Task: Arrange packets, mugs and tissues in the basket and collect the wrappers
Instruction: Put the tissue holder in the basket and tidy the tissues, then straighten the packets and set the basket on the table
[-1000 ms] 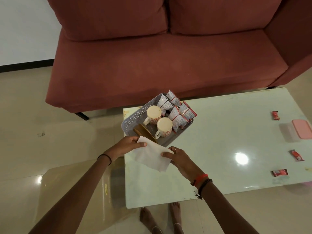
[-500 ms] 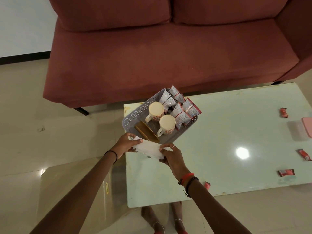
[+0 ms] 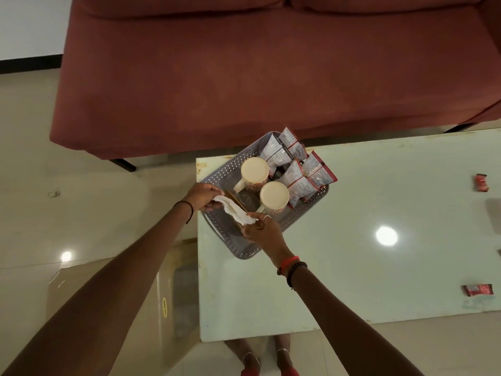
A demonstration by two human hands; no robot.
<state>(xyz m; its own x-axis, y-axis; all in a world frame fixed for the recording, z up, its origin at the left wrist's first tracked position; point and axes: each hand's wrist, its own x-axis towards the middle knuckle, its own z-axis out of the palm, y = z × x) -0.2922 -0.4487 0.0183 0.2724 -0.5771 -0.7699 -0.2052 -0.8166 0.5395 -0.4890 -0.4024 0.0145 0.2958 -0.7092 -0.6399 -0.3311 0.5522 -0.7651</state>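
A grey perforated basket (image 3: 303,217) sits at the near-left corner of the pale table (image 3: 366,267). Inside stand two cream mugs (image 3: 254,172) (image 3: 274,197) and several silver-and-red packets (image 3: 301,172) along its far side. A brown holder (image 3: 235,197) stands in the basket's near-left part. A white tissue (image 3: 234,211), folded into a narrow strip, is stretched over that holder. My left hand (image 3: 202,195) pinches its left end and my right hand (image 3: 260,227) pinches its right end.
Red wrappers lie on the table at the right: one far (image 3: 482,182), one near (image 3: 477,289). A red sofa (image 3: 244,77) runs behind the table. A translucent stool (image 3: 151,308) stands left of the table on the tiled floor.
The tissue went from a flat open sheet to a narrow folded strip. Both hands carried it forward from the table's edge to over the basket's near-left part.
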